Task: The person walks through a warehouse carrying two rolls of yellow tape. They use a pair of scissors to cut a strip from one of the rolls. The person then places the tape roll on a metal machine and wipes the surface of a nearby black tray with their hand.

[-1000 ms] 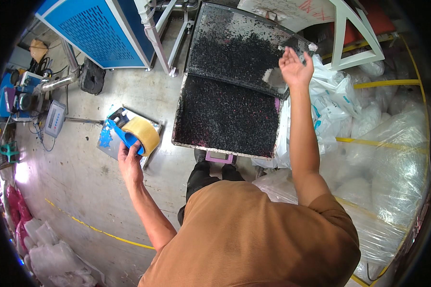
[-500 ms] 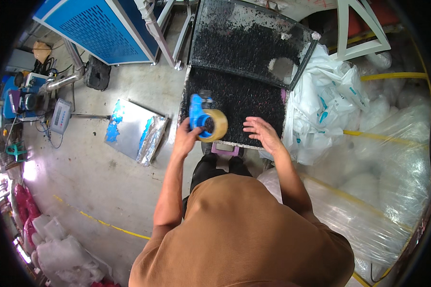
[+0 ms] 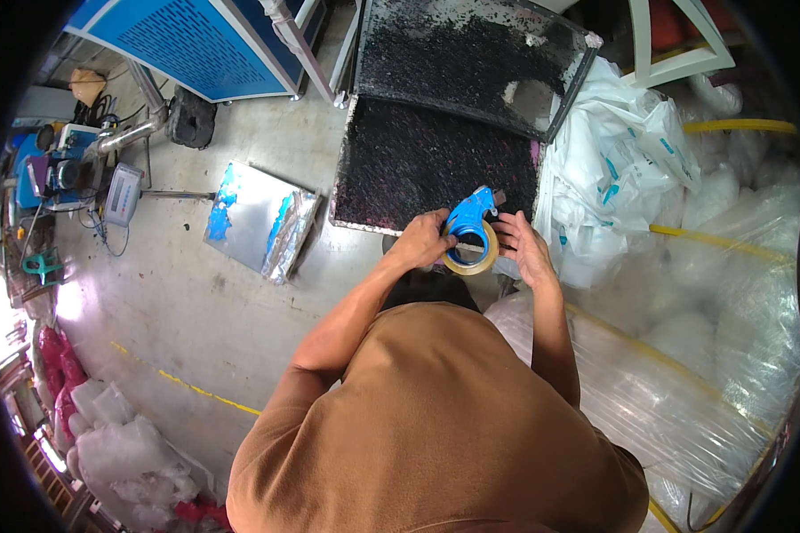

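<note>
A blue tape dispenser (image 3: 468, 213) with a roll of clear yellowish tape (image 3: 484, 263) is in front of my body, its cutter end pointing away and to the right. My left hand (image 3: 423, 240) is closed on its left side, the thumb by the roll's centre. My right hand (image 3: 531, 252) is just to the right of the dispenser, fingers stretched out and apart. Its fingertips are close beside the roll; whether they touch it I cannot tell. Beyond both hands is a shallow tray of black granules (image 3: 427, 169).
A dark-framed screen (image 3: 471, 53) leans over the tray's far side. White plastic bags (image 3: 613, 169) lie right of it, beside wrapped clear bundles (image 3: 684, 338). A metal platform scale (image 3: 253, 218) stands on the floor to the left, near a blue machine (image 3: 182, 49).
My left hand has carried the tape dispenser to the right and turned it, toward my right hand. My right hand has moved slightly right and nearer to me. The view has shifted a little.
</note>
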The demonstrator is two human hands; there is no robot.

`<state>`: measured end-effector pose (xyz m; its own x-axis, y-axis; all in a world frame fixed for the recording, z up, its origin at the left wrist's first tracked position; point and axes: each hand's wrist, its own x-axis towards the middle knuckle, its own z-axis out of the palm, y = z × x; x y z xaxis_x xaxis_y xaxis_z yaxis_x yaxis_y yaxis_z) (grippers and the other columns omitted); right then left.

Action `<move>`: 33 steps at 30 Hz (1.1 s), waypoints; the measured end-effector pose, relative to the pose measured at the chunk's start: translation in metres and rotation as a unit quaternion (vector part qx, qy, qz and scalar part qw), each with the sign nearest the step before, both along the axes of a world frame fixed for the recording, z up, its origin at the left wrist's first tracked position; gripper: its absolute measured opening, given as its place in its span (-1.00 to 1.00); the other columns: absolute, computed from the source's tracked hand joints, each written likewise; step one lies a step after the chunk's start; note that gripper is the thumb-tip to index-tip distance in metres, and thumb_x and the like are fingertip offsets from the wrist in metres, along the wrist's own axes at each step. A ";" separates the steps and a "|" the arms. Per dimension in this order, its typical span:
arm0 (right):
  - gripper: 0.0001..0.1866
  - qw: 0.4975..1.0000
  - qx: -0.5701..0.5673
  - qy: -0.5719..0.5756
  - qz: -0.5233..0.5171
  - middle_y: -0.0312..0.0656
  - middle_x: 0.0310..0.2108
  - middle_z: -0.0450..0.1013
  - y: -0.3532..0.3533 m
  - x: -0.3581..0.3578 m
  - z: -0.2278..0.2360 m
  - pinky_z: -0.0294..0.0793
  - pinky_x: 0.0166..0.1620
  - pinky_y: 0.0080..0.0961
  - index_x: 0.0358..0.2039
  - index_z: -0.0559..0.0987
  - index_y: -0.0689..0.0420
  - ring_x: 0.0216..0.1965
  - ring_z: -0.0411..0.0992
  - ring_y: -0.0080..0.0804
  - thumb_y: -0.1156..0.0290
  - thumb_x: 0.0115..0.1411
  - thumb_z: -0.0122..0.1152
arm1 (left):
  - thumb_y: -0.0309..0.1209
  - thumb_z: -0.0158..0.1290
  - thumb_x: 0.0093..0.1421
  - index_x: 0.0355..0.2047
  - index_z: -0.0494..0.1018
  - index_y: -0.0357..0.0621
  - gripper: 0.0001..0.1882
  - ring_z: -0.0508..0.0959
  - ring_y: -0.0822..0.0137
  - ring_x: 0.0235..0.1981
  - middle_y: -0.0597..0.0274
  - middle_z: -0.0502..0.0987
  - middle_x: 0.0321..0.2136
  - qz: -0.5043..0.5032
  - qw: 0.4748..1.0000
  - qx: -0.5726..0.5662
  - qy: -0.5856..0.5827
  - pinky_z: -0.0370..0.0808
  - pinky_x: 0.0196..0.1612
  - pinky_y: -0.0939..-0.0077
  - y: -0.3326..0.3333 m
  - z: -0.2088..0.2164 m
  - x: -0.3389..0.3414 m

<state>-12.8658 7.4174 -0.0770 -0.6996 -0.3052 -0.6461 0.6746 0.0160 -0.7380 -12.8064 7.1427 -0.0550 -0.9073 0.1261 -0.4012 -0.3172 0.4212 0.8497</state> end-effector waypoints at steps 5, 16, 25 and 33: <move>-0.42 0.996 -0.018 -0.002 0.091 -0.31 0.04 0.58 0.018 0.017 0.001 0.56 0.03 -0.31 0.22 0.52 0.04 0.02 0.54 -0.48 -0.07 0.37 0.32 | -0.37 0.26 0.16 -0.07 0.48 -0.35 -0.60 0.58 -0.29 0.01 -0.29 0.59 -0.11 0.025 0.999 -0.030 0.034 0.49 0.10 -0.09 0.033 -0.001 0.006; -0.50 0.998 -0.023 -0.015 0.061 -0.23 -0.06 0.57 0.058 0.045 -0.046 0.71 -0.14 -0.30 0.17 0.49 0.09 -0.04 0.58 -0.38 0.42 0.21 0.34 | -0.22 0.27 0.24 0.09 0.44 -0.36 -0.46 0.54 -0.30 0.10 -0.32 0.53 0.04 -0.017 0.992 -0.084 0.088 0.48 0.17 -0.06 0.090 -0.020 0.019; -0.51 0.997 0.072 -0.025 0.030 -0.10 -0.01 0.59 0.129 0.060 -0.073 0.69 -0.19 -0.22 0.20 0.45 0.11 -0.02 0.60 -0.22 0.40 0.24 0.18 | 0.13 0.41 0.08 0.47 0.09 -0.36 0.19 0.15 -0.36 0.46 -0.40 0.14 0.45 0.210 0.934 -0.266 0.113 0.15 0.51 -0.06 -0.038 -0.177 0.041; -0.37 0.995 0.080 -0.025 -0.052 -0.04 0.02 0.56 0.137 0.095 -0.043 0.70 -0.01 -0.14 0.25 0.41 0.21 0.02 0.58 -0.15 0.47 0.09 0.13 | 0.11 0.38 0.08 0.59 -0.13 -0.08 0.28 -0.08 -0.37 0.55 -0.17 -0.10 0.57 0.230 0.922 -0.311 0.024 0.04 0.51 -0.29 -0.135 -0.204 -0.051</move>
